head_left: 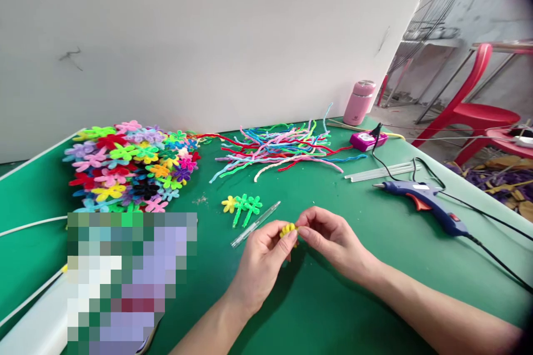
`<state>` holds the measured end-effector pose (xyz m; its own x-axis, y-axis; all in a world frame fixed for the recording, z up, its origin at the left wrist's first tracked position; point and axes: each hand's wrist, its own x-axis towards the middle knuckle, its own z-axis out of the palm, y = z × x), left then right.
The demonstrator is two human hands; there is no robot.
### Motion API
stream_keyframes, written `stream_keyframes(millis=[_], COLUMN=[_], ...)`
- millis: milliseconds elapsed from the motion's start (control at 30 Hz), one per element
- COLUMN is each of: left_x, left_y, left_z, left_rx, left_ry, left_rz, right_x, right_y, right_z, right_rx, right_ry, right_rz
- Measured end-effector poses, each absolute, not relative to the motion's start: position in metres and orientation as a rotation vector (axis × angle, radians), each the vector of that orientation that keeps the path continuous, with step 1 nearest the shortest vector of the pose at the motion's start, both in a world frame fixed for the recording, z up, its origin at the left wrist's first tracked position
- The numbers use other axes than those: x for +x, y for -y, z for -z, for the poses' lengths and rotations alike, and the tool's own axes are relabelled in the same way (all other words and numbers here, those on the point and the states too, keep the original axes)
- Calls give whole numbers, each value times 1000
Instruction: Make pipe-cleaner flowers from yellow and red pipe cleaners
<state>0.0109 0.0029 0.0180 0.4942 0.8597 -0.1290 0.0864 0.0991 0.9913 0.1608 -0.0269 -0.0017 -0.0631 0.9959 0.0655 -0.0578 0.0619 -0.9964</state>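
The left hand (261,259) grips the fuzzy yellow piece (287,229) over the near middle of the counter (333,310) and should probably hold it steady without squashing it, while the right hand (331,237), pinching the piece's right edge, would do well to work gently

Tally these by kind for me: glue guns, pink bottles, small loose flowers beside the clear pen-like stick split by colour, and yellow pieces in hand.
Glue gun: 1
Pink bottle: 1
Yellow flower: 1
Green flowers: 2
Yellow piece in the left hand: 1
Total: 6
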Motion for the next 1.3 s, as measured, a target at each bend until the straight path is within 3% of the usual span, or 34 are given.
stream_keyframes(millis=[300, 533, 900, 1300], left_x=[12, 12, 11, 10], left_y=[-3, 0, 1, -1], left_z=[-8, -13, -16, -8], left_rx=[1181, 1429, 1455, 1274], left_ry=[-821, -919, -934, -869], left_rz=[-705, -731, -785, -853], right_x=[163, 160, 160, 160], right_y=[28, 27, 29, 28], right_z=[-3, -3, -2, 5], right_rx=[-1131, -1181, -1204, -1144], right_ry=[1431, 1439, 1599, 1399], right_rz=[-1167, -1112, -811, -1073])
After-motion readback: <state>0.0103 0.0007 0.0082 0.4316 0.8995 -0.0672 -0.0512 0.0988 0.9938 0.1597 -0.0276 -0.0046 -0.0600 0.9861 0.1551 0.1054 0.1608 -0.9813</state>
